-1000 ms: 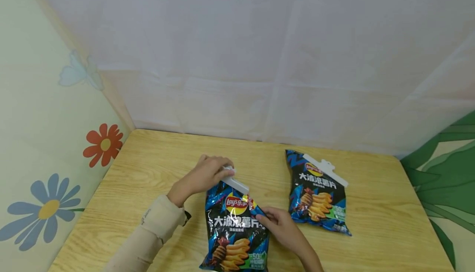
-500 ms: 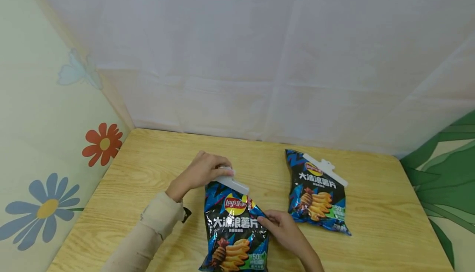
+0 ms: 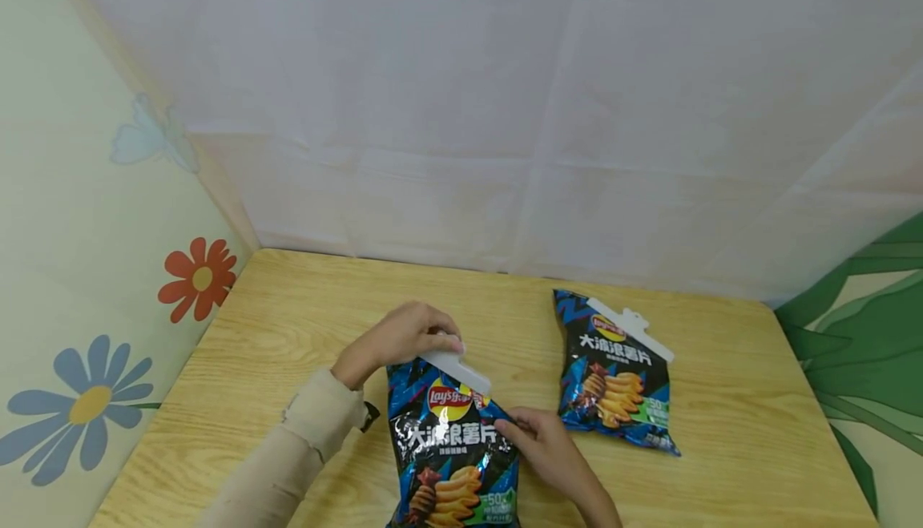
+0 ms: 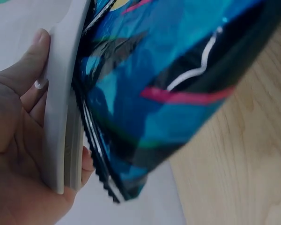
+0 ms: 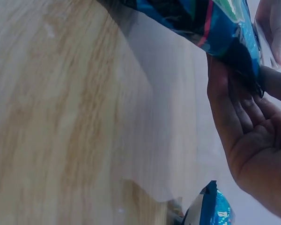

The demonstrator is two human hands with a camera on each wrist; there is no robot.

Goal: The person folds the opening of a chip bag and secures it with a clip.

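A dark blue and black Lay's chip bag point(image 3: 450, 452) is at the front middle of the head view. My left hand point(image 3: 404, 337) grips a white bag clip point(image 3: 461, 372) at the bag's top edge. In the left wrist view, the thumb presses one side of the clip point(image 4: 58, 112), fingers curl behind it, and its two long bars stand apart beside the crimped seam. Along the lower stretch, the seam lies outside the bars. My right hand point(image 3: 548, 446) pinches the bag's upper right edge, thumb in front; in the right wrist view its fingers point(image 5: 246, 105) support the back.
To the right lies a second chip bag point(image 3: 613, 388) with a white clip point(image 3: 633, 328) across its slanted top. Both bags are over a wood-grain table point(image 3: 310, 296). A pale cloth point(image 3: 433, 111) hangs behind, and a flower-patterned panel point(image 3: 86, 231) borders the left.
The bag has shifted slightly left, its top lower than before. My left hand and the clip have moved a little down and to the right along its top edge. The right hand keeps its pinch.
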